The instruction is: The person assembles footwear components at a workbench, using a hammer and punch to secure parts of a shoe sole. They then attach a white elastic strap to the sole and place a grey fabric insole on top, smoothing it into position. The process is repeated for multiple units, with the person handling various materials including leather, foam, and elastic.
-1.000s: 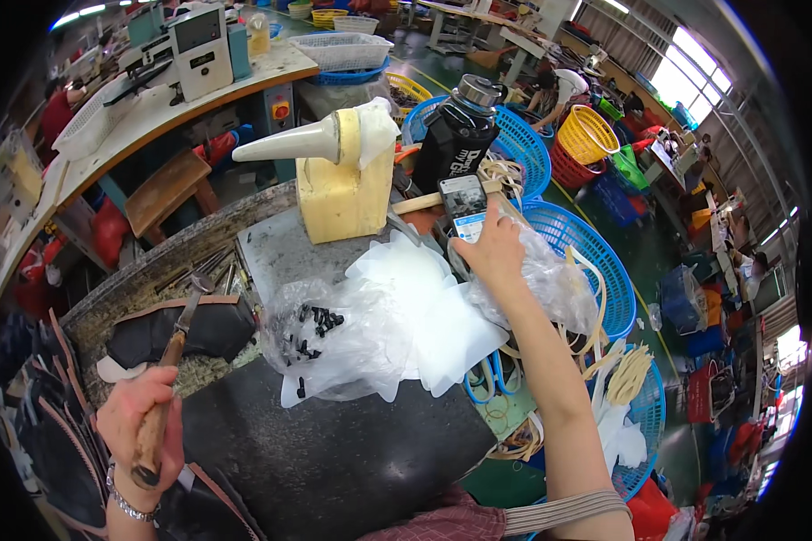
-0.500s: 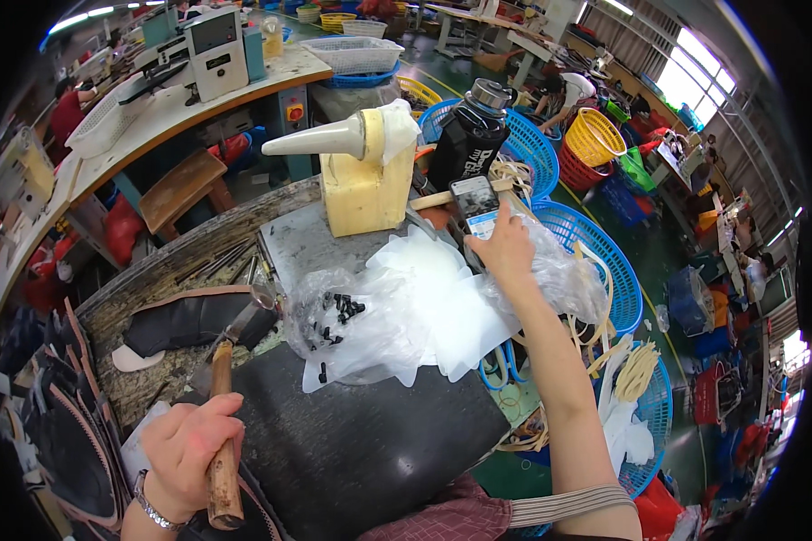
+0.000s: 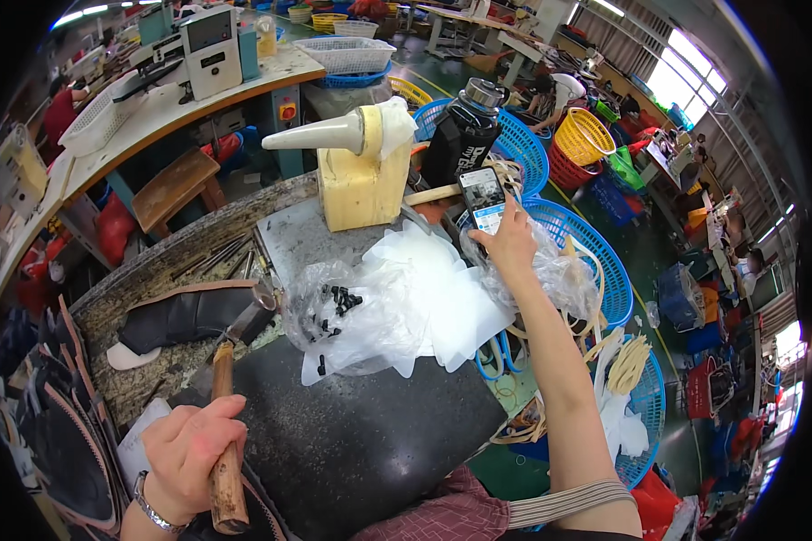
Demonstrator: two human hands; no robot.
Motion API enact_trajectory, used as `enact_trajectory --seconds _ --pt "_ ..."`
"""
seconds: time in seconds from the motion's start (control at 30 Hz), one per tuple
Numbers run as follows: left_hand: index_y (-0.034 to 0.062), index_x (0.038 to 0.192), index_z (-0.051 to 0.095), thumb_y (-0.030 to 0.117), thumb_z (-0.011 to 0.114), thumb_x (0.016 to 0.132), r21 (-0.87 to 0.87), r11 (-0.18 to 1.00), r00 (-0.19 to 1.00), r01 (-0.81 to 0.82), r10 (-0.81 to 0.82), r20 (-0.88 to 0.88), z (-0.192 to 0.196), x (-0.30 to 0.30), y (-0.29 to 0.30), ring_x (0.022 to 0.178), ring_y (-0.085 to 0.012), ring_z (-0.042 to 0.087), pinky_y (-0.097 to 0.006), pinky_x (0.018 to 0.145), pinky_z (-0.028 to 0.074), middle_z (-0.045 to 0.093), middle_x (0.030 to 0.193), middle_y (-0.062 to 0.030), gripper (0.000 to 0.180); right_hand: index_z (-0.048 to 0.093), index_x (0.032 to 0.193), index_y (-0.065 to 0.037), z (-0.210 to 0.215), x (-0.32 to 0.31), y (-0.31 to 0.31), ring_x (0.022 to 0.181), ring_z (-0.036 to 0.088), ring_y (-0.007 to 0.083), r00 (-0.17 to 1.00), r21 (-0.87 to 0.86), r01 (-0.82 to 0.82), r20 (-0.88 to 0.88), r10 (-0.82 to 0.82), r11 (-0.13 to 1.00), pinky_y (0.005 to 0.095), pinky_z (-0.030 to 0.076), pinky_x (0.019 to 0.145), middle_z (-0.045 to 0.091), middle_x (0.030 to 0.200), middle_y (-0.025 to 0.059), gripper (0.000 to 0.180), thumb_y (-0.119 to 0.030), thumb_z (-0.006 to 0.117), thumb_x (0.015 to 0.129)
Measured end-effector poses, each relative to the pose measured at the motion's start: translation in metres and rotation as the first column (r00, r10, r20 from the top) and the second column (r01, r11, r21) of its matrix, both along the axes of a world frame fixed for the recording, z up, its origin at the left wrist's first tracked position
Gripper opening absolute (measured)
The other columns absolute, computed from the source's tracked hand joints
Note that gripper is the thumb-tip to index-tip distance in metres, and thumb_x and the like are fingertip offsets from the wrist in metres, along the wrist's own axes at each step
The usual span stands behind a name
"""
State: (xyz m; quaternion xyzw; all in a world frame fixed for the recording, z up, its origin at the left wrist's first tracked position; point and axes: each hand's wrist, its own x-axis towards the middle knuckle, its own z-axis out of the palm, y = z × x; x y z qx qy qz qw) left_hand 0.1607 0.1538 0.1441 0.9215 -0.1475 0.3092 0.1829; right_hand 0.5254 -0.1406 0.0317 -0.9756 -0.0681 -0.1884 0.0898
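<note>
My left hand (image 3: pixel 189 455) is closed around the wooden handle of a hammer (image 3: pixel 226 433), its metal head pointing away over a black leather piece (image 3: pixel 185 317). At the back right of the bench, my right hand (image 3: pixel 510 242) grips a smartphone (image 3: pixel 484 200) with a lit screen, thumb at the near edge and fingers along the right side. Clear plastic bags with small black parts (image 3: pixel 341 300) and a pile of white sheets (image 3: pixel 433 293) lie left of that hand. A black slab (image 3: pixel 361 433) covers the front of the bench.
Behind the sheets stands a yellowish block (image 3: pixel 361 189) carrying a pale cone (image 3: pixel 311 135). A black bottle (image 3: pixel 465 135) stands behind the phone. Blue baskets (image 3: pixel 618 270) line the right side, with cords and scissors (image 3: pixel 496 359) nearby. Stacked leather pieces (image 3: pixel 63 442) sit at the left.
The phone has turned a little and more of its screen shows, with my right hand at its edge. The hammer stays in my left hand. The whole view has shifted slightly.
</note>
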Motion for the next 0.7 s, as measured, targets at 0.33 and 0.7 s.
enact_trajectory --seconds 0.33,0.7 --pt "0.0097 0.083 0.055 0.018 0.061 0.076 0.432 0.901 0.999 0.04 -0.034 -0.022 -0.01 -0.007 -0.005 0.06 -0.0123 0.055 -0.022 0.048 0.04 0.064 0.093 -0.0098 0.013 0.054 0.116 0.001 0.069 -0.156 0.077 0.084 0.059 0.014 0.483 0.831 -0.301 -0.29 0.826 0.468 0.0275 0.048 0.074 0.062 0.097 0.011 0.036 -0.023 0.056 0.09" --pt "0.012 0.089 0.058 0.015 0.061 0.075 0.201 0.957 0.965 -0.21 0.236 -0.116 -0.076 -0.035 0.083 0.07 -0.0244 0.058 -0.034 0.061 0.049 0.058 0.077 -0.0048 0.014 0.047 0.111 -0.008 0.037 -0.231 0.155 0.037 0.037 0.0064 -0.086 0.774 0.5 -0.401 0.912 0.388 0.0234 0.031 0.037 0.039 0.055 -0.004 0.033 -0.011 0.063 0.081"
